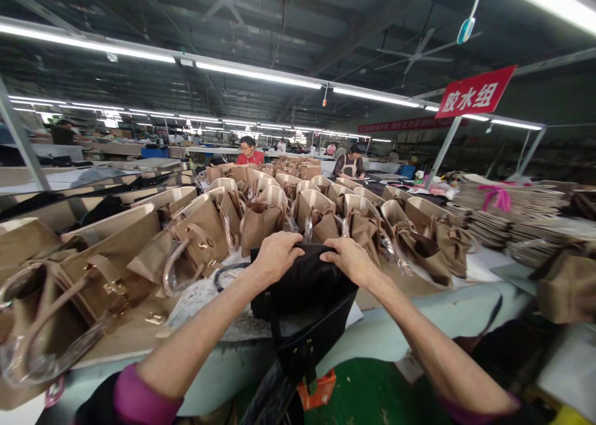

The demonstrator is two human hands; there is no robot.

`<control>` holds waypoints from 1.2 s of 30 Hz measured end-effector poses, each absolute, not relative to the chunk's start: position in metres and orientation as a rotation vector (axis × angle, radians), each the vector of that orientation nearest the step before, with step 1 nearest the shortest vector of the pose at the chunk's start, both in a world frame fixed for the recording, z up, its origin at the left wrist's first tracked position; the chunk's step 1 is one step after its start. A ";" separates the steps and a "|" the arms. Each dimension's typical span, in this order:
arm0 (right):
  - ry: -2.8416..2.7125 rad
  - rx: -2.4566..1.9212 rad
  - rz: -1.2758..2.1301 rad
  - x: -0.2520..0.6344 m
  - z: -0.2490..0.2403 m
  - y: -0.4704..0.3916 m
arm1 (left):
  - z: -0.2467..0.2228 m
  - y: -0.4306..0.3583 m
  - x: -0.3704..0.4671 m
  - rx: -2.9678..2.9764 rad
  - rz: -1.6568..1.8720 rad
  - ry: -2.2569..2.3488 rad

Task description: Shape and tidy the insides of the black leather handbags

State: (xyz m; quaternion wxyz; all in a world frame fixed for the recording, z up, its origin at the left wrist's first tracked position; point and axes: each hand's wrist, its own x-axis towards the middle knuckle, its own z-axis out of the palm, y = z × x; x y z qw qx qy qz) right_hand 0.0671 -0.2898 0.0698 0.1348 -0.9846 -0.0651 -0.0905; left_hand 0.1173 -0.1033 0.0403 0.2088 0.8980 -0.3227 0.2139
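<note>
Blk bag [305, 288]; open; gold hdwr [310, 344]

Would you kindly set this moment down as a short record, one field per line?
Left hand: the left hand grips the far rim of an open black handbag
Right hand: the right hand grips the same rim, farther right
Support: pale green covered table, the bag's near side overhanging its edge
Around: rows of tan handbags with pale linings
Right background: stacked pale flat pieces; red sign with white characters
Beyond: person in red
</note>
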 end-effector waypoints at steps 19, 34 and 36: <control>-0.221 -3.064 -0.309 0.076 0.068 -0.286 | 0.039 -0.132 0.122 2.481 0.466 -0.838; -0.460 -2.992 -0.165 0.075 0.075 -0.247 | 0.008 -0.019 0.031 1.830 0.677 -0.296; -0.373 -2.883 -0.165 0.069 0.079 -0.264 | -0.013 0.009 0.019 1.772 0.590 -0.156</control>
